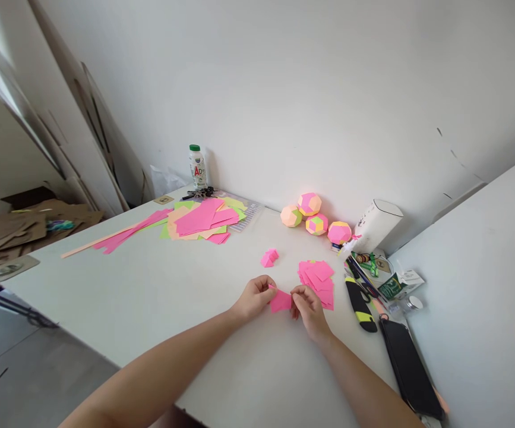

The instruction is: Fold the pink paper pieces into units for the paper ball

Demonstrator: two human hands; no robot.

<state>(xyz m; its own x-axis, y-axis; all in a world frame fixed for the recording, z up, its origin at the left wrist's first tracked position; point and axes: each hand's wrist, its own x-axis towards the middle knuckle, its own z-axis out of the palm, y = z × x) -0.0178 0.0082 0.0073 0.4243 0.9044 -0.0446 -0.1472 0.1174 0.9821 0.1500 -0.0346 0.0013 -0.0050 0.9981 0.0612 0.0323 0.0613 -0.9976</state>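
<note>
A small pink piece of paper (280,301) is stretched between my two hands, just above the table. My left hand (257,296) pinches its left edge between thumb and fingers. On the other side, my right hand (309,306) grips the right edge, its fingertips closed on the paper. Just beyond my hands lies a little folded pink paper piece (269,257). A loose stack of pink paper pieces (317,277) is spread behind my right hand, partly covered by it.
Several multicoloured paper balls (309,204) sit by the wall. Coloured sheets (199,219) and a white bottle (198,166) are at the back left. A black and yellow cutter (361,304), a black case (411,365) and a white box (378,224) line the right side.
</note>
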